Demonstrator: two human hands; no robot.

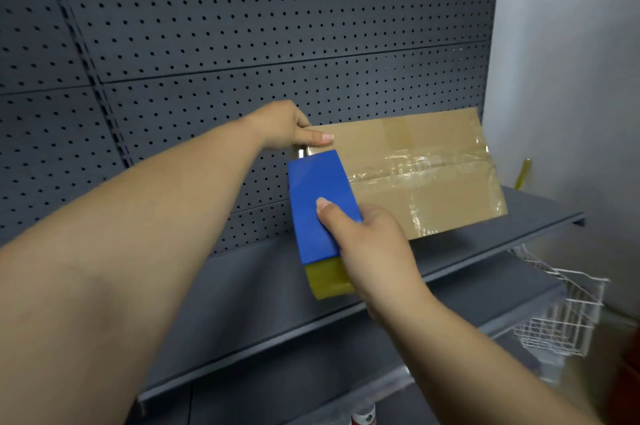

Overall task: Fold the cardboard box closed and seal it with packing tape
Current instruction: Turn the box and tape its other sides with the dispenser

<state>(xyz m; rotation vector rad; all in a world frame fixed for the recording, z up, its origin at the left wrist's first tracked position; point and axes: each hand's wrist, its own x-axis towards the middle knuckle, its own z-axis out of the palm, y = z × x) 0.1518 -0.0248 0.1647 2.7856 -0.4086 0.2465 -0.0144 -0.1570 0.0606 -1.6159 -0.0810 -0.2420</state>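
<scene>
1. Left hand: closed on the upper left corner of the cardboard box, thumb flat on the near face, other fingers hidden behind the box.
2. Right hand: gripping the blue tape dispenser, thumb pressed on its broad blue face. A yellowish tape roll shows at the dispenser's lower end, just beside the hand.
3. Dispenser's upper end meets the box's left edge, just below the left thumb; a small metal part shows there. Actual contact with the cardboard: cannot tell.
4. Box: flaps folded shut, standing tilted on the grey metal shelf, large face toward the camera. Clear tape strip runs along the centre seam, wrinkled and shiny; more tape down the right edge.
5. Behind: dark pegboard back panel. White wire basket lower right, below shelf level. Pale wall to the right.
</scene>
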